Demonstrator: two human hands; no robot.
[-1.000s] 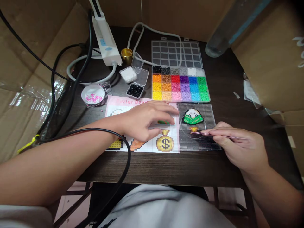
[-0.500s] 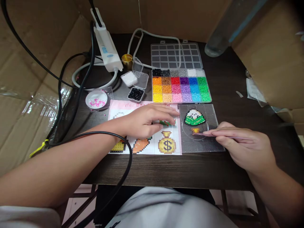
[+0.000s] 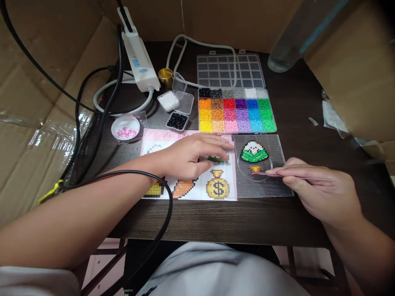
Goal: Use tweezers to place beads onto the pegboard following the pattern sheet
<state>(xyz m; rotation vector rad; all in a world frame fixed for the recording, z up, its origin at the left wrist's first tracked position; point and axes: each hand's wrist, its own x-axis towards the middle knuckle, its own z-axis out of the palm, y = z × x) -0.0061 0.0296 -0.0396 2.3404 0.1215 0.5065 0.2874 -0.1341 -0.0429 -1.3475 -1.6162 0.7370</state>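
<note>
Find the small yellow, orange and brown patch of plastic beads (image 3: pixel 255 169) near the middle of the flat, clear, studded plastic pegboard (image 3: pixel 275 187), at 6 o'clock from the green, white and black rice-ball-shaped bead figure (image 3: pixel 254 153). Should handle as nearly weightless bead by bead, hard and smooth, apt to slip or roll from a careless pinch. Probably fragile only as a pattern: apparently unfused, so easily scattered by a knock. Best taken lightly, one bead at a time, by the outer wall, with fine tips. For shifting the whole, best lifted level by the edges of the pegboard, likely light and stiff.

See the right hand (image 3: pixel 325 194), between 3 and 4 o'clock from the patch, with thumb and fingers pinched narrow around a slim, pinkish, metallic-looking tool (image 3: pixel 268 175), aimed toward 9 o'clock at the patch's lower edge. Cannot tell of any bead at the tip. Note the left hand (image 3: pixel 196 154), palm down over the pink-bordered printed paper sheet (image 3: pixel 202 193), with fingers loosely spread toward the pegboard's 9 o'clock edge and nothing visible in the grasp. At 11 o'clock from the pegboard, note the open, clear plastic case (image 3: pixel 222 72) of sorted coloured beads.
</note>
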